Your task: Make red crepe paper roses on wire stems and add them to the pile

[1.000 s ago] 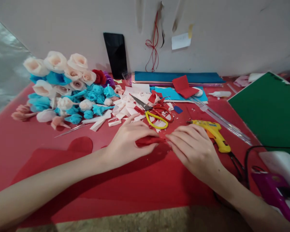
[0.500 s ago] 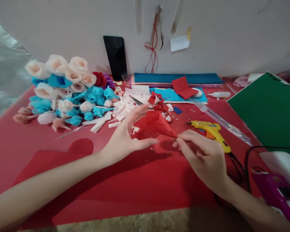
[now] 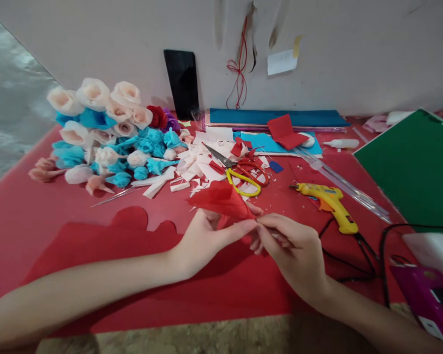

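Red paper piece (image 3: 221, 200) gathered to a point, just on the near side of the scissors (image 3: 229, 163)
The left hand (image 3: 206, 241) cups it from below, thumb pressed along the base; the right hand (image 3: 295, 255) pinches its narrow end between thumb and fingers; the shaping looks partway, the base drawn together and the wide edge loose; the paper seems thin, bright red, flaring cone-like with soft folds; left of the scissors, paper flowers (image 3: 147, 142) look formed; nearer and left of the scissors, a red sheet (image 3: 84, 246) lies flat.
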A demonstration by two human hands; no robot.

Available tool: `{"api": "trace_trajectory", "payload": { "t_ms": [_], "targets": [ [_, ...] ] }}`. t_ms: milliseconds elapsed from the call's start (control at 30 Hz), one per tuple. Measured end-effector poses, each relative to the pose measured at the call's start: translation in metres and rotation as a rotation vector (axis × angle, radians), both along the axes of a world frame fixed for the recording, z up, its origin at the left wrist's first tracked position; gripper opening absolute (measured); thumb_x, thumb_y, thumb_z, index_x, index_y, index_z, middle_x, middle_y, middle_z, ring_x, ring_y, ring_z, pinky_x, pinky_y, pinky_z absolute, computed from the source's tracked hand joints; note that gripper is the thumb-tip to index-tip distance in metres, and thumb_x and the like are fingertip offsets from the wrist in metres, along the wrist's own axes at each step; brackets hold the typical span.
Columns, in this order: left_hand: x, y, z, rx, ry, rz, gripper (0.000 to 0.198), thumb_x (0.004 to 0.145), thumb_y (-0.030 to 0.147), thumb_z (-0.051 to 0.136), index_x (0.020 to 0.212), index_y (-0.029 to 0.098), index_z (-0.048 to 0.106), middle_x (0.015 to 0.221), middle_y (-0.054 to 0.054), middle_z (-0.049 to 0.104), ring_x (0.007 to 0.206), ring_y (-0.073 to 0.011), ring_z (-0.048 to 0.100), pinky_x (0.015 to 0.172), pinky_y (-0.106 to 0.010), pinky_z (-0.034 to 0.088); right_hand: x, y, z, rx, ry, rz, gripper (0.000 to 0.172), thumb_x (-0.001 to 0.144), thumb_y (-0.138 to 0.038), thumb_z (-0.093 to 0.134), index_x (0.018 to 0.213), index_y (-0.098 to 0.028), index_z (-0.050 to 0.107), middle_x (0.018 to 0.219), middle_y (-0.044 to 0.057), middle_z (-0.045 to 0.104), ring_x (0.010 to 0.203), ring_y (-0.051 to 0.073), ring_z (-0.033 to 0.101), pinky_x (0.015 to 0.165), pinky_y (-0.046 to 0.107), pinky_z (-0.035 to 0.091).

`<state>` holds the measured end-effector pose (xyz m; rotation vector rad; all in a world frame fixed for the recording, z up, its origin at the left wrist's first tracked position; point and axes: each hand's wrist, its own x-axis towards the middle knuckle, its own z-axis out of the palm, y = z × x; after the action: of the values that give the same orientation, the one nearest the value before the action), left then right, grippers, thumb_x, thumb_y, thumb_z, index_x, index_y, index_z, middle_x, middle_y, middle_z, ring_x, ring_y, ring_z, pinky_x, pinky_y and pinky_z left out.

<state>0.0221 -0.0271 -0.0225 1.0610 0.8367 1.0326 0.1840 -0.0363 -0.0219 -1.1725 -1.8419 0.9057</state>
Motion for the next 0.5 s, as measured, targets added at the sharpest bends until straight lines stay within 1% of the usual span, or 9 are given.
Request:
{"api": "trace_trajectory", "payload": {
  "t_ms": [133,233,267,333,400,433,467,500],
  "targets": [
    [-0.001,0.001,0.002,0.054,0.15,0.011,0.019,0.08,0.031,0.058,0.087,0.017,0.069,0.067,0.0,0.068,0.068,-0.0135,0.064,0.074,-0.024,0.052,0.0,0.0,-0.001,0.007,-0.001,0.009,0.012,0.084,-0.014,0.05,0.076,-0.016,0.058,0.062,-0.003,0.06,0.053,0.007,0.058,0.056,0.017,0.046],
    [-0.004,0.004,0.005,0.076,0.19,0.039,0.017,0.078,0.031,0.061,0.082,0.017,0.069,0.076,-0.001,0.07,0.076,-0.0145,0.064,0.076,-0.023,0.051,0.001,0.003,-0.001,0.039,-0.008,0.009,0.011,0.084,-0.015,0.051,0.077,-0.015,0.06,0.063,-0.003,0.061,0.055,0.007,0.059,0.056,0.017,0.048],
    [-0.006,0.006,0.006,0.079,0.196,0.062,0.016,0.077,0.031,0.062,0.08,0.017,0.069,0.078,-0.001,0.07,0.076,-0.0142,0.064,0.074,-0.022,0.051,0.001,0.004,-0.001,0.053,-0.009,0.001,0.011,0.084,-0.015,0.051,0.077,-0.015,0.06,0.063,-0.002,0.062,0.055,0.007,0.06,0.056,0.017,0.048],
    [-0.011,0.012,0.008,0.08,0.225,0.128,0.016,0.075,0.032,0.064,0.071,0.017,0.069,0.068,0.001,0.068,0.067,-0.0127,0.063,0.063,-0.02,0.051,0.002,0.008,0.0,0.083,-0.016,-0.03,0.011,0.082,-0.014,0.052,0.077,-0.014,0.062,0.062,-0.002,0.062,0.054,0.008,0.06,0.054,0.016,0.048],
    [-0.017,0.02,0.011,0.068,0.267,0.226,0.024,0.072,0.035,0.066,0.058,0.017,0.065,0.051,0.003,0.061,0.051,-0.0098,0.056,0.047,-0.019,0.045,0.003,0.012,0.001,0.104,-0.02,-0.07,0.011,0.081,-0.014,0.053,0.076,-0.013,0.062,0.062,-0.001,0.063,0.052,0.008,0.059,0.052,0.015,0.048],
    [-0.021,0.025,0.014,0.074,0.254,0.275,0.029,0.072,0.037,0.066,0.052,0.016,0.062,0.048,0.003,0.058,0.047,-0.0089,0.054,0.043,-0.019,0.042,0.004,0.014,0.002,0.12,-0.03,-0.089,0.011,0.081,-0.014,0.053,0.075,-0.013,0.063,0.063,0.0,0.063,0.053,0.008,0.06,0.051,0.015,0.048],
    [-0.024,0.031,0.016,0.082,0.22,0.299,0.03,0.072,0.038,0.066,0.051,0.017,0.061,0.053,0.002,0.061,0.049,-0.0093,0.054,0.043,-0.02,0.042,0.005,0.016,0.002,0.14,-0.048,-0.104,0.012,0.081,-0.015,0.053,0.075,-0.012,0.063,0.064,0.001,0.064,0.054,0.008,0.06,0.05,0.015,0.047],
    [-0.027,0.036,0.018,0.113,0.175,0.346,0.026,0.072,0.036,0.066,0.054,0.017,0.062,0.063,0.001,0.065,0.058,-0.0107,0.058,0.05,-0.021,0.046,0.006,0.018,0.002,0.163,-0.07,-0.115,0.012,0.081,-0.015,0.053,0.075,-0.012,0.063,0.065,0.001,0.064,0.055,0.008,0.06,0.049,0.015,0.047]
  ]
}}
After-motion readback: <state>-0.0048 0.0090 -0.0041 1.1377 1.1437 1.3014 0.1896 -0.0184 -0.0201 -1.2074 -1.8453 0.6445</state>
